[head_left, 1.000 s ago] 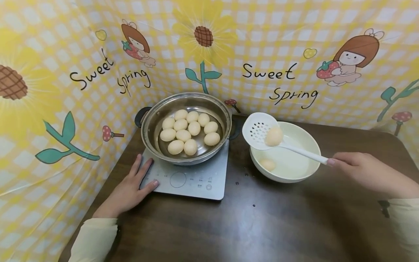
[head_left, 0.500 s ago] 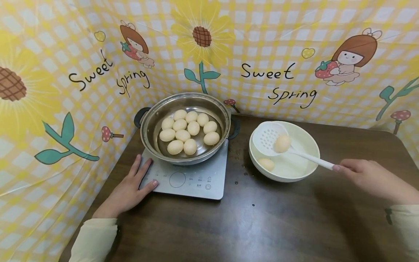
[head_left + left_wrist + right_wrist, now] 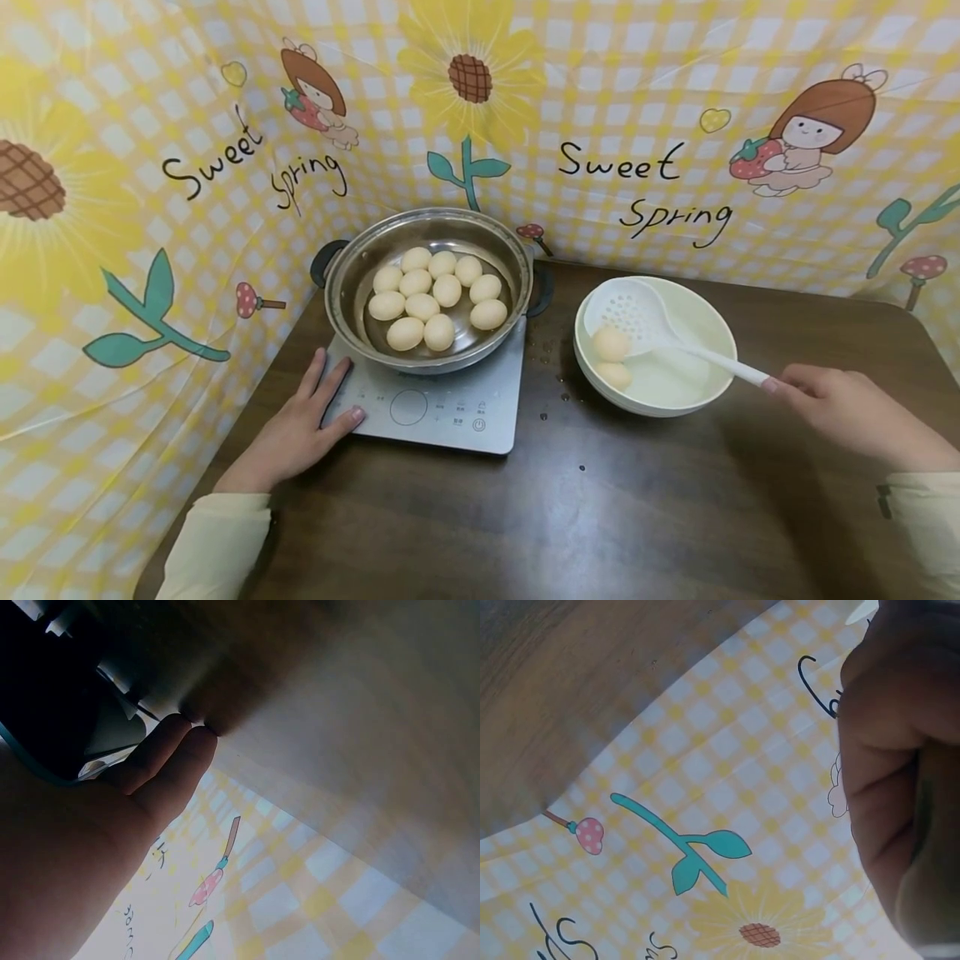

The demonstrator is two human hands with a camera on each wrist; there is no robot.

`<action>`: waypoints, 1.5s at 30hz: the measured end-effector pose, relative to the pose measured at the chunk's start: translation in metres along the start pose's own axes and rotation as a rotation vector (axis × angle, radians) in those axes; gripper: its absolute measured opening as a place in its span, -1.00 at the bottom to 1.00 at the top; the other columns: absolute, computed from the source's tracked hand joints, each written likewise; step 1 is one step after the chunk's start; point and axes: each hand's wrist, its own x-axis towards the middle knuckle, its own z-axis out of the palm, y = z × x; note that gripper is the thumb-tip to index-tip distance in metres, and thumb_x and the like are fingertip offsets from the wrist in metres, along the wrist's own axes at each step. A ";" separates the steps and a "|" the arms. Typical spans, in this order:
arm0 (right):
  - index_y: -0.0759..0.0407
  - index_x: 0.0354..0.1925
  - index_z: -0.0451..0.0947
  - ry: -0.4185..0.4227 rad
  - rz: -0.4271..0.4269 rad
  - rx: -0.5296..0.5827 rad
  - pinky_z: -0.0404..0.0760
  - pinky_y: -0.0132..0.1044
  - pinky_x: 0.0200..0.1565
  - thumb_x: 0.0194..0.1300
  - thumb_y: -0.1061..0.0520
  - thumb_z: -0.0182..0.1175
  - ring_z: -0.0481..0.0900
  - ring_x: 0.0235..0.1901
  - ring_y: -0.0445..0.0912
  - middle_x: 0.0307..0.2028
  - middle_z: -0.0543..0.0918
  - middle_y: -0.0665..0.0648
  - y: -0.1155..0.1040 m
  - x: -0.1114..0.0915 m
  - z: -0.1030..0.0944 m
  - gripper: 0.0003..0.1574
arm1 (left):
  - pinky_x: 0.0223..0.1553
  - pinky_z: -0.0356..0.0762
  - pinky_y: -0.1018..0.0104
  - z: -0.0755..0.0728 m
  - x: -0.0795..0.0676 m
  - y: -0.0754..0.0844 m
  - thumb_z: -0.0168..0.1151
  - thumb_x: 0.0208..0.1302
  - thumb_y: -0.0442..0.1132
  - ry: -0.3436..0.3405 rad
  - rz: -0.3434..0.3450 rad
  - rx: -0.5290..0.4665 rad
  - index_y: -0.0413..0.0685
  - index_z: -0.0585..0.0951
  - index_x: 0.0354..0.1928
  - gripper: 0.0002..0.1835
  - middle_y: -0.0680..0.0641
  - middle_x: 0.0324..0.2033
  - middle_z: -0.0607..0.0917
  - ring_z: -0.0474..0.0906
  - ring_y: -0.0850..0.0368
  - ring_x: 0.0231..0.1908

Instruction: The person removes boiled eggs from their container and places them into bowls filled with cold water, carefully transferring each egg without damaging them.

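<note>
My right hand (image 3: 847,408) grips the handle end of a white slotted skimmer (image 3: 633,308), its fingers curled in the right wrist view too. The skimmer's head is tilted inside a pale bowl (image 3: 720,321). One egg (image 3: 611,342) lies at the head's lower left edge, right against a second egg (image 3: 615,375) in the bowl. My left hand (image 3: 296,429) rests with spread fingers on the left edge of a silver induction cooker (image 3: 465,425). On the cooker stands a steel pot (image 3: 341,321) with several eggs (image 3: 422,307) in it.
The pot's black handles (image 3: 542,292) stick out at both sides. Water drops (image 3: 566,397) dot the brown wooden table (image 3: 637,508) between cooker and bowl. A yellow checked cloth (image 3: 390,108) with printed flowers hangs behind and at the left.
My right hand has lowered the skimmer into the bowl, tipping its head. The egg on it has slid left and down, beside the other egg. My left hand has stayed in place.
</note>
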 end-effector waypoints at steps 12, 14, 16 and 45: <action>0.15 -0.24 0.52 0.124 -0.018 -0.054 0.20 -0.24 -0.60 0.62 -0.05 0.00 0.18 -0.66 -0.12 -0.64 0.25 -0.05 -0.004 -0.004 -0.002 -0.64 | 0.16 0.25 -0.44 -0.002 0.001 0.000 0.00 0.51 0.27 -0.001 -0.006 -0.009 0.06 -0.13 0.64 -0.09 -0.25 0.57 -0.36 0.09 -0.62 0.35; 0.11 -0.26 0.50 0.150 -0.022 -0.061 0.19 -0.24 -0.60 0.61 -0.05 0.01 0.17 -0.66 -0.12 -0.64 0.24 -0.05 -0.005 -0.005 -0.003 -0.66 | 0.15 0.25 -0.45 -0.002 0.001 0.001 0.00 0.50 0.27 -0.004 -0.007 -0.008 0.05 -0.13 0.64 -0.09 -0.25 0.57 -0.36 0.09 -0.62 0.35; 0.10 -0.27 0.49 0.169 -0.027 -0.065 0.18 -0.25 -0.61 0.61 -0.05 0.02 0.16 -0.67 -0.12 -0.65 0.25 -0.05 -0.006 -0.006 -0.004 -0.67 | 0.15 0.25 -0.45 -0.002 0.001 0.000 0.01 0.50 0.27 -0.006 -0.009 -0.006 0.05 -0.12 0.64 -0.09 -0.25 0.57 -0.37 0.09 -0.63 0.34; -0.09 -0.22 0.57 0.126 -0.130 0.062 0.23 -0.27 -0.54 0.60 -0.10 0.04 0.27 -0.62 -0.20 -0.61 0.33 -0.06 -0.074 0.018 -0.026 -0.74 | 0.16 0.25 -0.45 0.002 0.000 -0.008 -0.02 0.49 0.31 0.017 0.005 -0.013 0.11 -0.12 0.65 -0.09 -0.23 0.58 -0.35 0.11 -0.63 0.34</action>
